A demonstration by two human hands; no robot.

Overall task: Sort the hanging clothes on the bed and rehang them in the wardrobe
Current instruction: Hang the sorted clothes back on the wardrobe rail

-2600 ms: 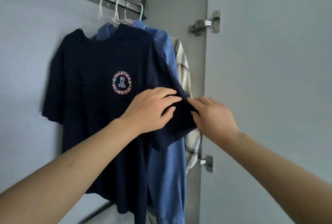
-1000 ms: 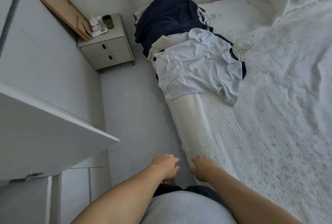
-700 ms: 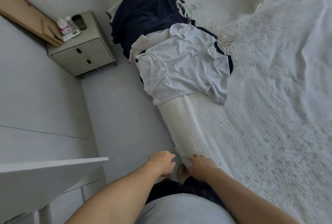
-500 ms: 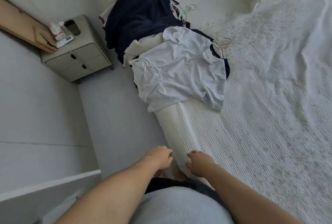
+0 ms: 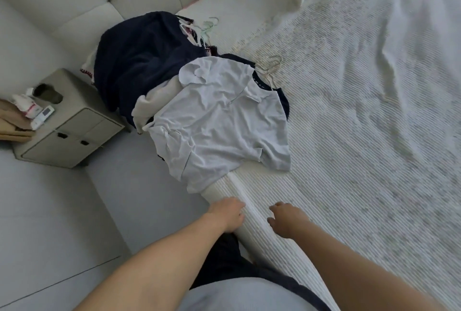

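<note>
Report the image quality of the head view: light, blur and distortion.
Head view: soft, even daylight, no glare; wide-angle bending curves the bed edge and nightstand; left hand and right hand slightly motion-blurred; white shirt reasonably sharp.

right hand (image 5: 287,221) now over bed (image 5: 349,161) | left hand (image 5: 228,213) raised, nearer clothes pile (image 5: 217,121)

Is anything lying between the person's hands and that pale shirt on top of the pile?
Nothing visible. Between the left hand, the right hand and the pale shirt lies only bare ribbed bedspread along the bed's edge. Both hands hold nothing.
</note>
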